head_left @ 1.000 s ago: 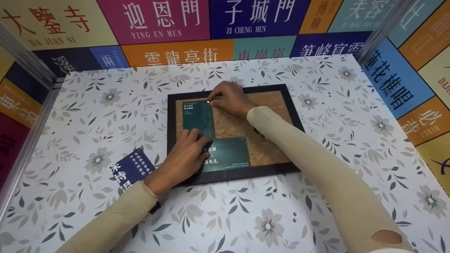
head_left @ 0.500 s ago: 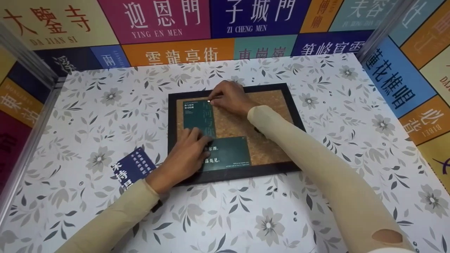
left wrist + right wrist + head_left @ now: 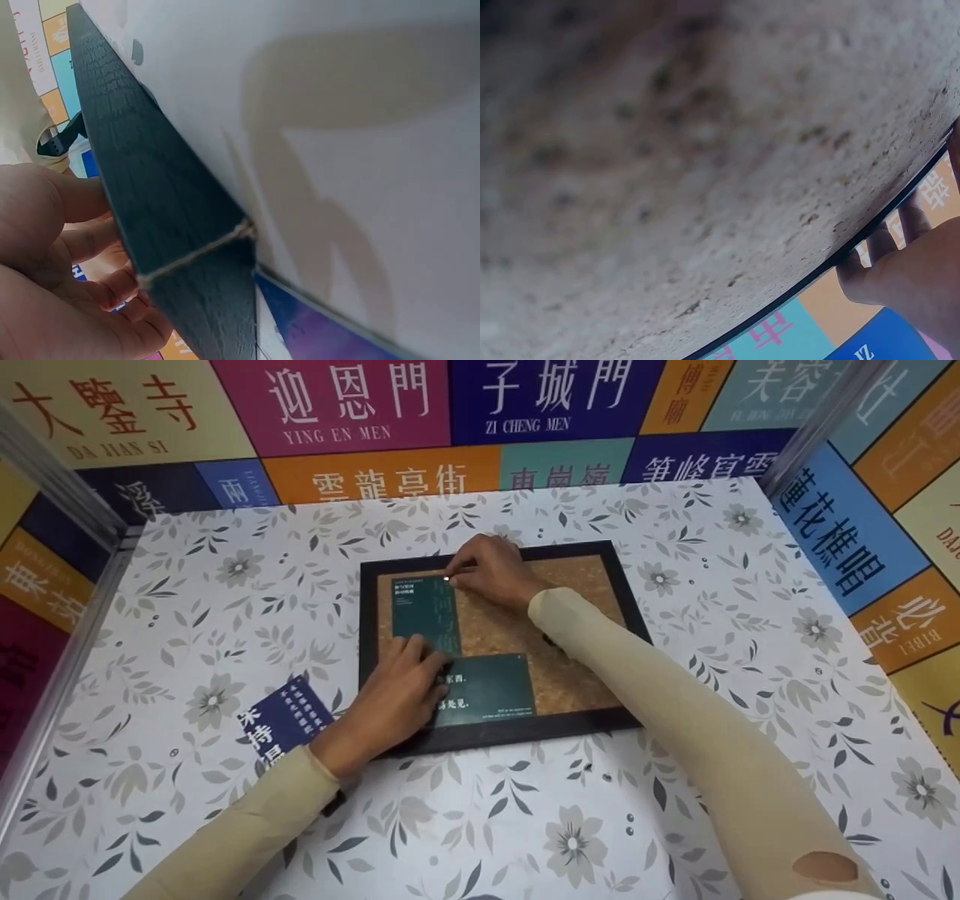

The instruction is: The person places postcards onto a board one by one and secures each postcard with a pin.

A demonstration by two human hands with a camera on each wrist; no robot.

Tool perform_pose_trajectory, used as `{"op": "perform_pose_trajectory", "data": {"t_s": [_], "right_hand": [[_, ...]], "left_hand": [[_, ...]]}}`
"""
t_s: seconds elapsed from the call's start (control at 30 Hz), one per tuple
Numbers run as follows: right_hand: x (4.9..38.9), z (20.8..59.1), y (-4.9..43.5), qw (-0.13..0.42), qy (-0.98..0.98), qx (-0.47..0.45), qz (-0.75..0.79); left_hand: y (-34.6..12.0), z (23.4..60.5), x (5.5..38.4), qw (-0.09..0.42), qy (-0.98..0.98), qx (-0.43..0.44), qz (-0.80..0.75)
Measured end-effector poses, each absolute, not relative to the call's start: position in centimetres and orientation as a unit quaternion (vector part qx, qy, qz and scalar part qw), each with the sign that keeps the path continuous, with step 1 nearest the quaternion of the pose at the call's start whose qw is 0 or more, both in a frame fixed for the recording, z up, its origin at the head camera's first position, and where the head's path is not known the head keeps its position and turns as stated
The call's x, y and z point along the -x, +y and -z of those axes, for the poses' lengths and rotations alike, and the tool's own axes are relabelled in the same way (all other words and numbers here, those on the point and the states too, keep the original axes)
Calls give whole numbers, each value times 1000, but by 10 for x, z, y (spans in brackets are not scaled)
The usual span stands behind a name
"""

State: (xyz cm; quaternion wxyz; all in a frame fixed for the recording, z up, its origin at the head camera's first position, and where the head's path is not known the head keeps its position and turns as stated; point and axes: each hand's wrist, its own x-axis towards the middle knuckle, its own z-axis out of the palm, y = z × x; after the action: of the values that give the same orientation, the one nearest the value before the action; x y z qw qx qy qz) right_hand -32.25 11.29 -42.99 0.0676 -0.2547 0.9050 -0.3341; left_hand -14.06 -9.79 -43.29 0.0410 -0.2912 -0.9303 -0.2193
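My right hand is at the top of a black-framed cork board. Its thumb and forefinger pinch a tiny white pin-like piece at the top right corner of an upright green card. Below that card lies a sideways green card, its left part hidden by my left hand. My left fingertips rest where the two cards meet. In the left wrist view the black frame edge passes beside the left hand; the right wrist view shows mostly blurred cork with the right hand at its edge.
A dark blue card with white lettering lies on the flower-patterned table, left of the board and partly under the left forearm. Colourful lettered panels stand along the table's back and sides.
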Motion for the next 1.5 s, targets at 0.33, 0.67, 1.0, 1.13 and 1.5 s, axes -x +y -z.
{"op": "perform_pose_trajectory", "data": {"t_s": [0.33,0.67,1.0,1.13,1.5], "right_hand": [[322,431,113,67,900,258,345],[323,433,114,69,902,255,341],[323,434,113,67,903,252,341],[323,433,113,74,905,243,341],[322,430,112,58,898,265,346]], "left_hand": [[-100,429,131,63,-936,270,215],[-103,426,114,68,-935,271,217],[-105,430,100,24,-947,244,210],[-106,434,96,15,-947,236,218],[-107,436,90,-8,-947,214,241]]}}
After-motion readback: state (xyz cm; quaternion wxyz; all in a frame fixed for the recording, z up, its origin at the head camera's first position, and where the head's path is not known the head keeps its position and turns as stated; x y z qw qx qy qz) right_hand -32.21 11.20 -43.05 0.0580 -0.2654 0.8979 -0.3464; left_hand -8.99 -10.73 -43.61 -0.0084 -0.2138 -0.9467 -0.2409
